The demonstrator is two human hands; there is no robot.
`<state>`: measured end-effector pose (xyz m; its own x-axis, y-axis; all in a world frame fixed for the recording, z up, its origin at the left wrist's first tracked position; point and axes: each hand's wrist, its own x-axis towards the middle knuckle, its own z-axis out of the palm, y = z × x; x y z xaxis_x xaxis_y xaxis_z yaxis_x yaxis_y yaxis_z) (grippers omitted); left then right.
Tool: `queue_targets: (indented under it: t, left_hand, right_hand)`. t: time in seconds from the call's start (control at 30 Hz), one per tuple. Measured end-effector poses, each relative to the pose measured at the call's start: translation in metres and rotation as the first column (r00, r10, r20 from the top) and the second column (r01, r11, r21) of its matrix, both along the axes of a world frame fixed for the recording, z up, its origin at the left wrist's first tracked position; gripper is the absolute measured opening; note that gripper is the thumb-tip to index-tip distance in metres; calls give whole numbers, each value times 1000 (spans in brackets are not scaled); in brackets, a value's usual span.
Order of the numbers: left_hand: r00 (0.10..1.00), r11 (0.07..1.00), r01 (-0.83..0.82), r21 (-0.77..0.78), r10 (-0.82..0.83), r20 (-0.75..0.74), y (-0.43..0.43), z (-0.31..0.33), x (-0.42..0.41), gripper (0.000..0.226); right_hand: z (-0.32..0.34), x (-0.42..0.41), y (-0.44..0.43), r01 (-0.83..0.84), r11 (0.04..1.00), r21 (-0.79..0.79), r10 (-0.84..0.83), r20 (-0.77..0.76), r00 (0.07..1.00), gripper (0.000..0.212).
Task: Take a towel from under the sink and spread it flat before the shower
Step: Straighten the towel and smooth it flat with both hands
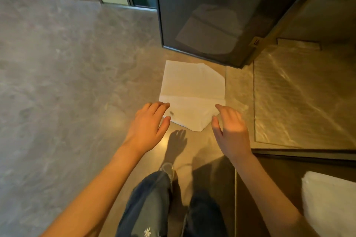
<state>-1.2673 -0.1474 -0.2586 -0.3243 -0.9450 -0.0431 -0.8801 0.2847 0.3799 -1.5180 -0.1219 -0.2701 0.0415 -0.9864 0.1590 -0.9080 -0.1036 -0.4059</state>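
With the towel (192,92) lying on the floor at twelve o'clock, before the shower door (202,15), my left hand (148,123) and right hand (229,131) hover open and empty; I should flatten its turned-in corners.

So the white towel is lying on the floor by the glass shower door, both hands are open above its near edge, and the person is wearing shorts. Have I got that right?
Nearly. The head view shows blue jeans, not shorts. The rest holds: the white towel lies on the floor by the glass shower door, and the left hand and right hand are open above its near edge.
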Motion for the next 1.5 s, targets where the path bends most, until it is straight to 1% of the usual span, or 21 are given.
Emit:
queue_targets:
  t: [0.13, 0.23, 0.37, 0.47, 0.53, 0.6, 0.73, 0.87, 0.93, 1.03, 1.13, 1.2, 1.3, 1.4, 1.5]
  left_hand:
    - [1000, 1000, 22, -16, -22, 3, -25, -147, -14, 40]
    - [1000, 1000, 31, 3, -31, -1, -38, -260, -22, 42]
    - [992, 992, 122, 23, -122, 19, -55, -402, -27, 49]
    - [978, 979, 201, 24, -202, 57, -64, -484, -25, 49]
    - [960, 965, 263, 16, -264, 94, -69, -520, -22, 48]
    - [945, 951, 308, 13, -307, 114, -74, -544, -18, 46]
    - [932, 939, 344, -2, -341, 122, -89, -567, -21, 41]
    - [888, 899, 438, -11, -431, 161, -107, -585, -35, 42]
    - [864, 880, 475, 4, -468, 186, -115, -595, -43, 44]
    - [840, 868, 494, 57, -493, 227, -125, -609, -48, 47]
    - [828, 865, 490, 111, -502, 250, -133, -621, -43, 46]
    - [829, 866, 483, 131, -500, 249, -136, -628, -37, 42]
    - [860, 888, 434, 153, -459, 222, -137, -637, -29, 34]
    - [905, 907, 374, 194, -402, 136, -136, -642, -23, 30]
    - [943, 916, 320, 242, -334, 16, -133, -641, -18, 26]
  right_hand:
    - [-144, -6, -21, -25, 1000, -1, 25, -19, 1000, 38]
    - [-255, -15, -25, -44, 998, 47, 46, -59, 997, 36]
    - [-393, -32, -28, -7, 993, 117, 22, -122, 992, 35]
    - [-473, -44, -29, -1, 991, 134, 22, -156, 988, 35]
    - [-509, -51, -33, -50, 992, 115, 70, -178, 982, 35]
    - [-531, -57, -43, -106, 989, 105, 125, -191, 974, 34]
    - [-549, -59, -68, -139, 974, 179, 171, -174, 970, 38]
    - [-562, -61, -83, -249, 938, 242, 294, -172, 940, 40]
    - [-571, -65, -89, -312, 895, 319, 385, -201, 901, 44]
    - [-585, -73, -99, -355, 832, 427, 501, -302, 811, 52]
    - [-595, -83, -105, -383, 795, 470, 567, -355, 743, 51]
    - [-600, -89, -108, -392, 796, 461, 575, -372, 729, 47]
    - [-605, -97, -110, -430, 803, 412, 580, -375, 723, 29]
    - [-601, -103, -114, -516, 797, 315, 600, -316, 735, 17]
    - [-589, -110, -116, -541, 806, 240, 590, -261, 764, 13]
